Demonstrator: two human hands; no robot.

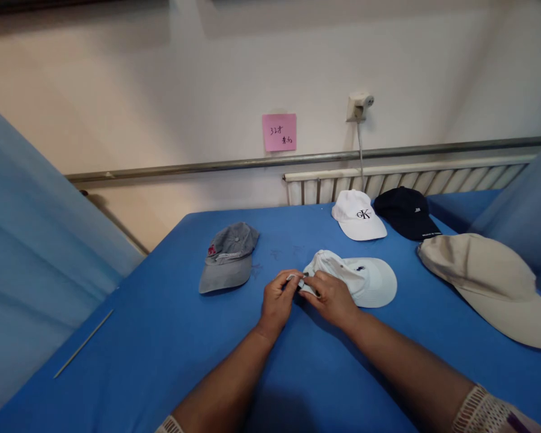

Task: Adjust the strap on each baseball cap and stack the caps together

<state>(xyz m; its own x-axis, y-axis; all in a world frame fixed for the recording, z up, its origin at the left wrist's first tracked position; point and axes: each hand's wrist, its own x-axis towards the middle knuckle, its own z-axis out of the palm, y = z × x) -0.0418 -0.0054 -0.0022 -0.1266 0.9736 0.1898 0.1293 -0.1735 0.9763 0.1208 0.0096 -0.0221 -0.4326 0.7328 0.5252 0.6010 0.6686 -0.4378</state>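
- The pale cap (354,275) is held by its back edge between both hands; its crown is placed just beyond the right hand (336,300), and its brim is pointed away to that hand's right.
- The cap's long axis is laid roughly left to right, across the line of the forearms, so most of its body is found nearer the right hand.
- By the left hand (278,297), a narrow strap end (294,277) is pinched between thumb and fingers at the cap's left end.
- The right hand's fingertips are drawn close together on the same back edge, almost touching the left's; what exactly is gripped there is partly hidden by the fingers.
- A gray cap (229,255) is set left of the left hand, well apart on the blue cover (162,337).
- Beyond the right hand, a lettered white cap (359,216) is seen beside a black cap (406,213); a beige cap (487,279) is placed to its right.
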